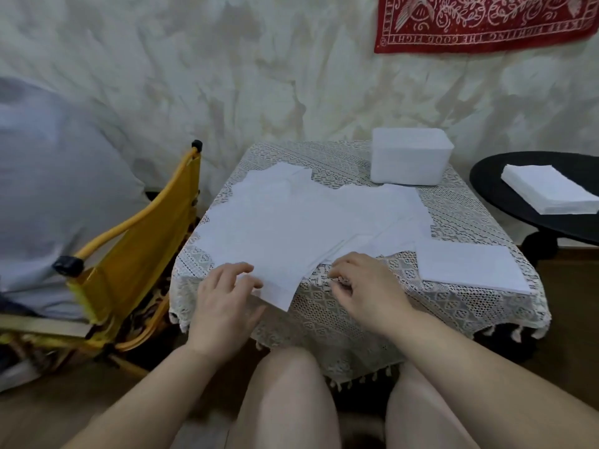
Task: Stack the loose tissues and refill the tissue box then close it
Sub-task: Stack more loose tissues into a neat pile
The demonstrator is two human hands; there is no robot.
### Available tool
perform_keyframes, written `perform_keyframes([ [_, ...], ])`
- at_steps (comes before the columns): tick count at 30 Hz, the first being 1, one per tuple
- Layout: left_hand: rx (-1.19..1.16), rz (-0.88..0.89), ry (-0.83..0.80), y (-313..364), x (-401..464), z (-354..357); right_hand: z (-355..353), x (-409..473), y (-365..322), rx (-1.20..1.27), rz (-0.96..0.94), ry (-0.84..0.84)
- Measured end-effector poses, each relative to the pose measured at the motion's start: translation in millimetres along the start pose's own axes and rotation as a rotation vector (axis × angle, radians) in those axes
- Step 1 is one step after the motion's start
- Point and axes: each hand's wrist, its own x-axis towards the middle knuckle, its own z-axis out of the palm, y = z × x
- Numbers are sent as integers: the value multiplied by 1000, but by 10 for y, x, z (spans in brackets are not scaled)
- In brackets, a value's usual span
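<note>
- Lace cloth covers the small tabletop (453, 209), which stands against a mottled pale wall with a red hanging at the upper right; a yellow chair (142, 254) sits to the left and a black side table (505, 186) to the right.
- Loose tissues (291, 222) lie fanned across the middle of the cloth, straight ahead of both hands, their spread running from far left to near right.
- Nearest sheet: its corner juts toward the person at the front edge, between the two hands.
- Left hand (223, 299) rests on that near corner, fingers loosely curled and spread over the sheet; whether it pinches the sheet I cannot tell.
- Right hand (363, 290) sits just right of the same sheet, fingertips curled down on the lace at the tissue edge, gripping nothing that I can see.
- A small squared stack (470, 265) lies to the right, nearer the right hand.
- White tissue box (410, 157) stands at the far right corner, well beyond the spread; its opening cannot be made out.
- More stacked tissues (551, 189) rest on the side table.
- Judgement: gathering has barely begun; the left hand is best placed to lift the near sheet, which would then travel rightward to the stack.
</note>
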Motion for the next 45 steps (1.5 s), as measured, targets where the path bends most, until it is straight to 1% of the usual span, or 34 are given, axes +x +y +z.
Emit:
perform_keyframes([
  [3,-14,25,4,46,53,19,-12,5,-26,3,-4,3],
  [7,-158,48,52,74,239,-91,-57,25,-32,0,-23,66],
  [11,-332,-100,130,216,538,-374,-151,147,-94,70,27,57],
  [14,-393,-178,208,292,801,-547,-270,270,-180,161,106,46],
  [16,-429,-220,215,311,961,-616,-336,352,-216,195,136,43],
  [18,-448,-213,165,352,1076,-665,-401,424,-253,232,163,45],
  [21,-478,-146,67,457,1147,-690,-489,506,-300,351,204,77],
  [23,-501,-127,39,524,1164,-684,-531,548,-310,436,221,70],
  [24,-513,-125,41,549,1168,-684,-543,561,-317,475,221,62],
  [26,-514,-128,78,575,1180,-687,-580,579,-318,582,243,96],
  [29,-503,-196,146,531,1201,-703,-665,585,-261,846,333,164],
  [30,-535,-250,136,503,1208,-701,-707,587,-241,937,365,174],
  [32,-663,-357,55,455,1215,-690,-787,596,-194,1085,410,203],
  [34,-839,-441,-57,459,1213,-660,-860,609,-142,1133,441,242],
  [35,-885,-460,-102,474,1202,-645,-889,613,-115,1140,449,264],
  [39,-921,-413,-192,539,1168,-591,-951,583,11,1118,515,364],
  [43,-919,-340,-319,627,1176,-534,-972,530,84,1169,589,390],
  [45,-864,-302,-327,664,1176,-495,-986,509,104,1207,609,393],
])
